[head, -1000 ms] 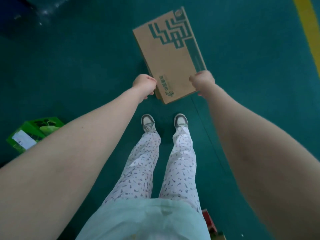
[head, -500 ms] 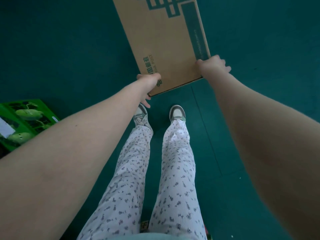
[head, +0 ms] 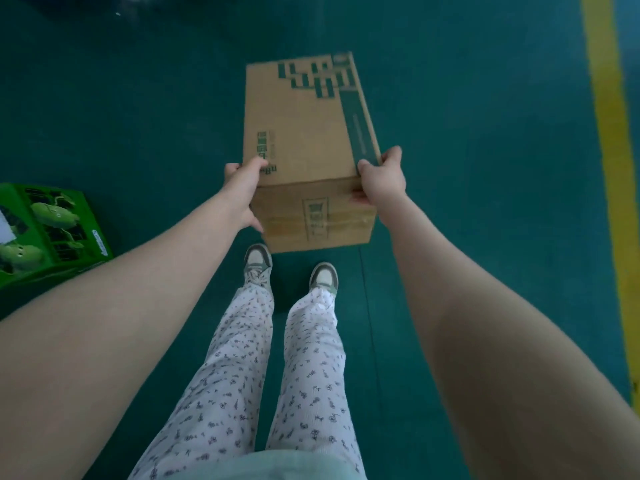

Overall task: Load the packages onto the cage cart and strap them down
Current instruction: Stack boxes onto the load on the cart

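Observation:
A brown cardboard box (head: 304, 133) with dark green printed patterns is held out in front of me, above the green floor and just beyond my shoes. My left hand (head: 242, 188) grips its near left corner, thumb on the top face and fingers down the side. My right hand (head: 382, 178) grips the near right corner, thumb on top and fingers wrapped onto the near end face. The box's top and near end show; its underside is hidden. No cage cart or strap is in view.
A bright green printed carton (head: 48, 237) with a white label lies on the floor at the left. A yellow floor line (head: 613, 168) runs along the right side. My legs and shoes (head: 291, 271) stand directly under the box.
The box has swung from tilted to nearly square with me and now shows its near end face. Both hands kept their hold on the near corners. The view shifted, bringing the yellow line back in.

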A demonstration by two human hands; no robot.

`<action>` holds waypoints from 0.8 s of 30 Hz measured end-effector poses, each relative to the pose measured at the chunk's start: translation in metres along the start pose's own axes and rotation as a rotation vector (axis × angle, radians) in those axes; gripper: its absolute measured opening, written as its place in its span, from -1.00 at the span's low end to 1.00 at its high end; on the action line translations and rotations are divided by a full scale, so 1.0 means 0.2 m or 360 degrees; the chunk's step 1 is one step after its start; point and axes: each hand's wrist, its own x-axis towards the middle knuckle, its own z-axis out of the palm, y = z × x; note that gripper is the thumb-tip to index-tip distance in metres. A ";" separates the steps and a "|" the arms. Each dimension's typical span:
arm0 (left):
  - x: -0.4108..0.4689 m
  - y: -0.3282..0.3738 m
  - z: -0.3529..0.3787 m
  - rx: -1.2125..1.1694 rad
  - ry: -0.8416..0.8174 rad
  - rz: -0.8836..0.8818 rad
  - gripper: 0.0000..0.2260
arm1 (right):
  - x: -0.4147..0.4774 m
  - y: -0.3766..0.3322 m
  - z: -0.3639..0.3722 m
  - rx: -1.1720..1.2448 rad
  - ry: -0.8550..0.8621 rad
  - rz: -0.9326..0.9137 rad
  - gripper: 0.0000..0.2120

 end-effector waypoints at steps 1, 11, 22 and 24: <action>-0.04 0.02 -0.03 -0.0025 0.0021 0.0015 -0.64 | -0.03 -0.04 0.00 -0.0011 -0.0039 0.0010 -0.84; -0.46 0.08 -0.60 -0.0556 0.0275 0.0142 -0.68 | -0.53 -0.59 0.23 -0.0341 -0.0384 -0.0464 -0.79; -0.87 0.02 -1.37 -0.1342 0.0547 0.0225 -0.55 | -1.13 -1.11 0.84 -0.0831 -0.0842 -0.0937 -0.82; -0.95 -0.02 -1.53 -0.1458 0.0639 0.0246 -0.58 | -1.27 -1.15 0.98 -0.0875 -0.0922 -0.1025 -0.82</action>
